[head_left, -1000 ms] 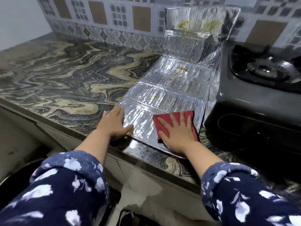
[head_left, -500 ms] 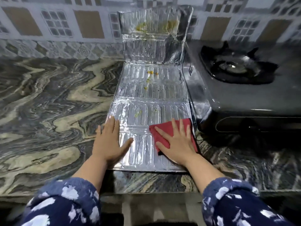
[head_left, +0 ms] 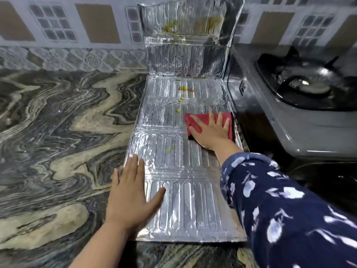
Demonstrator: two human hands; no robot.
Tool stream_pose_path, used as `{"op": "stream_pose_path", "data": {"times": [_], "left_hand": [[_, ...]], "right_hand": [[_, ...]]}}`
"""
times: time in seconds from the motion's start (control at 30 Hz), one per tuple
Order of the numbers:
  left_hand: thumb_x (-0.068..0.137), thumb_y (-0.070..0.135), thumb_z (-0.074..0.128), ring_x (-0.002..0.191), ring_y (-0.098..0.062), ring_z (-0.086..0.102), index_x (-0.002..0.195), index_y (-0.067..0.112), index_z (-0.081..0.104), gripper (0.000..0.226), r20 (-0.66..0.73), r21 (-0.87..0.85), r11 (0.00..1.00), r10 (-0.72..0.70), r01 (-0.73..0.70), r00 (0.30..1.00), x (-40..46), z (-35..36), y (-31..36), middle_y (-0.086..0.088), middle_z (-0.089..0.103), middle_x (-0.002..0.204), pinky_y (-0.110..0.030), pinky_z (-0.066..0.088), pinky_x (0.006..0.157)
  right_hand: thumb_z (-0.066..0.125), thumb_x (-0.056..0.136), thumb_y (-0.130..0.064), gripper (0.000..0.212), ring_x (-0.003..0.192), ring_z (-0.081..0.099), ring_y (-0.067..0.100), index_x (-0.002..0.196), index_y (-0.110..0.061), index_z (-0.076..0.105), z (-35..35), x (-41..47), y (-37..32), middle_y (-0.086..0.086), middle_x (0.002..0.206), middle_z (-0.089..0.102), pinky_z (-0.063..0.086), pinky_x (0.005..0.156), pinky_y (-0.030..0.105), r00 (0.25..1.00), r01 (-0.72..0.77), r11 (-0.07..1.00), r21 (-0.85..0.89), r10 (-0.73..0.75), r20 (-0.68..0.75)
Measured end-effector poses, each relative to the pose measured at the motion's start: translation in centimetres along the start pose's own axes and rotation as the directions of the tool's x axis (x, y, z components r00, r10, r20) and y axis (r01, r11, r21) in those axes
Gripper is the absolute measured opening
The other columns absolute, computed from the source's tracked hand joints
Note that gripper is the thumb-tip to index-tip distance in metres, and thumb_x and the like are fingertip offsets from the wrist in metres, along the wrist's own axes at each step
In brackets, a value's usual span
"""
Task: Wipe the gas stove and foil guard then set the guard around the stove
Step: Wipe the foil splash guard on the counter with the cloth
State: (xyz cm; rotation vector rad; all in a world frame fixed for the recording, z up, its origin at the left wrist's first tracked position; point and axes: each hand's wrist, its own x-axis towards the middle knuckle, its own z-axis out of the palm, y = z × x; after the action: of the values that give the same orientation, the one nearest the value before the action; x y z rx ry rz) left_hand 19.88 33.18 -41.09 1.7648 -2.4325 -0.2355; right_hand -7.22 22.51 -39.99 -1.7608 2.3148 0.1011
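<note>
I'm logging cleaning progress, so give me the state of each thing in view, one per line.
foil guard: unfolded, mostly flat on the counter, far panels propped up against the wall, yellow food stains on the far and middle panels
red cloth: flat on the guard, pressed under the right hand
left hand: fingers straight, pressing the guard's near left edge
right hand: fingers spread, pressing the cloth
gas stove: burner unlit, no pot on it

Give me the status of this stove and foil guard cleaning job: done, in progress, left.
Done: the near panels of the foil guard look free of spots. In hand: the right hand presses a red cloth flat on a middle panel while the left hand steadies the near edge. Left: yellow spots beyond the cloth, smears on the upright end, a smudge nearer than the cloth, the gas stove and setting the guard around it.
</note>
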Motion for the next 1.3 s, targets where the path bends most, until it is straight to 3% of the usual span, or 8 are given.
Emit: {"op": "stream_pose_path", "data": {"times": [0.3,0.53,0.7,0.87,0.97,1.17,1.3], "left_hand": [[0.080,0.075,0.016,0.146,-0.013,-0.016,0.152,0.012,-0.004,0.097,0.017,-0.011,1.000,0.000,0.001,1.000,-0.4,-0.1,0.2,-0.002,-0.014,0.159,-0.043,-0.006,0.120],[0.081,0.076,0.012,0.145,-0.014,-0.020,0.151,0.013,-0.009,0.096,0.044,0.032,0.999,0.028,-0.030,0.999,-4.2,-0.9,-0.9,-0.003,-0.018,0.158,-0.038,-0.013,0.116],[0.076,0.077,0.002,0.145,-0.015,-0.021,0.150,0.012,-0.010,0.099,0.040,0.018,1.000,0.024,-0.025,0.999,-4.5,-1.1,-0.8,-0.003,-0.020,0.158,-0.039,-0.013,0.115],[0.081,0.077,0.009,0.143,-0.015,-0.028,0.149,0.013,-0.015,0.096,0.023,-0.013,1.000,0.011,-0.011,1.000,-4.6,-0.8,-1.0,-0.002,-0.025,0.156,-0.040,-0.011,0.116],[0.080,0.077,0.009,0.143,-0.013,-0.028,0.149,0.014,-0.014,0.097,0.028,-0.017,1.000,-0.001,0.002,1.000,-4.3,-0.6,-1.1,-0.001,-0.025,0.156,-0.041,-0.011,0.116],[0.080,0.075,0.010,0.143,-0.014,-0.026,0.148,0.010,-0.018,0.098,0.072,0.028,1.000,-0.003,0.001,0.997,-4.3,-0.7,-1.1,-0.003,-0.025,0.156,-0.044,-0.011,0.117],[0.081,0.076,0.011,0.145,-0.015,-0.022,0.148,0.011,-0.015,0.097,0.095,0.031,1.000,-0.003,0.000,0.995,-5.1,-0.8,-1.2,-0.003,-0.020,0.158,-0.046,-0.011,0.117]], "right_hand": [[0.015,0.091,-0.066,0.058,0.139,-0.033,0.039,0.144,-0.054,-0.005,2.8,-8.2,-5.0,0.003,0.158,-0.025,-0.018,0.111,0.062,0.970,0.242,0.970,0.036,-0.243,0.018],[0.015,0.092,-0.064,0.053,0.139,-0.031,0.041,0.142,-0.059,-0.003,3.9,-14.6,-6.4,0.000,0.158,-0.025,-0.018,0.110,0.064,0.934,0.356,0.934,-0.022,-0.356,0.015],[0.013,0.088,-0.072,0.056,0.141,-0.027,0.043,0.141,-0.061,-0.001,3.5,-11.1,-8.2,-0.006,0.159,-0.021,-0.017,0.108,0.067,0.952,0.304,0.952,-0.024,-0.304,-0.015],[0.010,0.088,-0.072,0.059,0.141,-0.020,0.050,0.144,-0.056,-0.004,1.8,-3.7,-10.5,-0.001,0.160,-0.018,-0.017,0.105,0.071,0.993,0.119,0.993,-0.014,-0.119,0.016],[0.011,0.090,-0.069,0.058,0.139,-0.025,0.049,0.144,-0.054,-0.004,1.1,-1.9,-12.1,-0.001,0.160,-0.021,-0.017,0.105,0.071,0.992,0.111,0.994,0.004,-0.112,0.060],[0.015,0.095,-0.060,0.050,0.141,-0.029,0.037,0.144,-0.056,0.006,3.0,-8.2,-13.6,-0.011,0.159,-0.018,-0.020,0.109,0.063,0.895,0.444,0.896,0.015,-0.444,0.033],[0.010,0.089,-0.061,0.055,0.147,-0.020,0.025,0.144,-0.055,0.012,4.0,-12.3,-11.1,-0.016,0.160,-0.008,-0.016,0.114,0.056,0.830,0.557,0.830,-0.031,-0.557,0.004]]}}
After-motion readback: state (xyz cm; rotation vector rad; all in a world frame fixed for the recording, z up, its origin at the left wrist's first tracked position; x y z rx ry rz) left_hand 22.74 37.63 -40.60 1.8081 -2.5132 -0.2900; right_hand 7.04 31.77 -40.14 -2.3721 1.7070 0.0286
